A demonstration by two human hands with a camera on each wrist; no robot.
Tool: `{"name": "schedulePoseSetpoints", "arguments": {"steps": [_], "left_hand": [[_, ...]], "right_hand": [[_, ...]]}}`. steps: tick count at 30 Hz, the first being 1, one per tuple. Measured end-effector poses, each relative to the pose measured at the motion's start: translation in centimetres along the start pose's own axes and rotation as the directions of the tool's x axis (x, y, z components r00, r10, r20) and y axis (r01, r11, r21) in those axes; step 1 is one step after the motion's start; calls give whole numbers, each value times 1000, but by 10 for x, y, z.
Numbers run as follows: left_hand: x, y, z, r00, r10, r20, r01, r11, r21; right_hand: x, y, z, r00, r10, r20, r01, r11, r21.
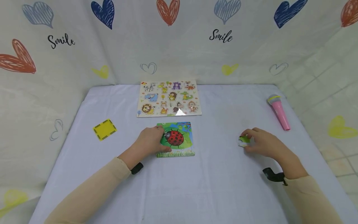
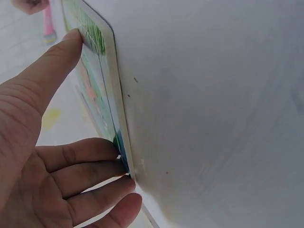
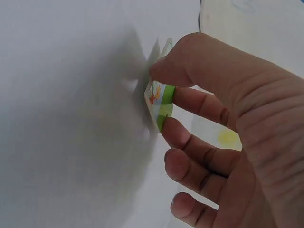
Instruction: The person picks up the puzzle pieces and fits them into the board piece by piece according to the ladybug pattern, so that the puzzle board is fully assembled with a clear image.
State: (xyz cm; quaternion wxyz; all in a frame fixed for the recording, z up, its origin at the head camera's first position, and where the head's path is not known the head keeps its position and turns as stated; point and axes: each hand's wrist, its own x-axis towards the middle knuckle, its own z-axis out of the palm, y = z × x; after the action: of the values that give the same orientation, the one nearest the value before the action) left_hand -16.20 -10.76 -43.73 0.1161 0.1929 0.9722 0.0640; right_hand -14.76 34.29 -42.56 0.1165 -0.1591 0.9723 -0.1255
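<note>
A square ladybug jigsaw puzzle lies on the white cloth near the middle of the head view. My left hand rests at its left side. In the left wrist view the straight thumb lies over the grassy border, and the fingertips touch the puzzle's edge. Off to the right, my right hand pinches a small puzzle piece with green and white on it. The right wrist view shows this piece tilted between thumb and fingers, close over the cloth; the other fingers are bent loosely.
Behind the ladybug puzzle lies an animal peg board. A yellow rectangular card with dark dashes at its border is on the left. A pink toy microphone lies near the right table edge. A cloth printed with hearts hangs behind.
</note>
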Motion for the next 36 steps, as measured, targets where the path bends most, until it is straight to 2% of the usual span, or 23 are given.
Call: {"name": "schedulePoseSetpoints", "arguments": {"steps": [12,18,21,26,36], "left_hand": [[1,5,-5,999,20,34,-20,1000,-7],[3,5,-7,994,71,78,-77,994,77],[3,6,-8,993,75,91,-84,991,102],[3,5,-7,994,68,89,-79,988,132],[2,7,-8,994,63,92,-78,983,166]], "right_hand": [[20,-42,9,991,-126,-47,126,992,-3],[34,-70,15,988,-151,-28,152,988,34],[40,-84,19,983,-183,-29,184,982,34],[48,-106,25,960,-277,-40,277,961,13],[64,-146,36,908,-420,-6,420,908,17]]}}
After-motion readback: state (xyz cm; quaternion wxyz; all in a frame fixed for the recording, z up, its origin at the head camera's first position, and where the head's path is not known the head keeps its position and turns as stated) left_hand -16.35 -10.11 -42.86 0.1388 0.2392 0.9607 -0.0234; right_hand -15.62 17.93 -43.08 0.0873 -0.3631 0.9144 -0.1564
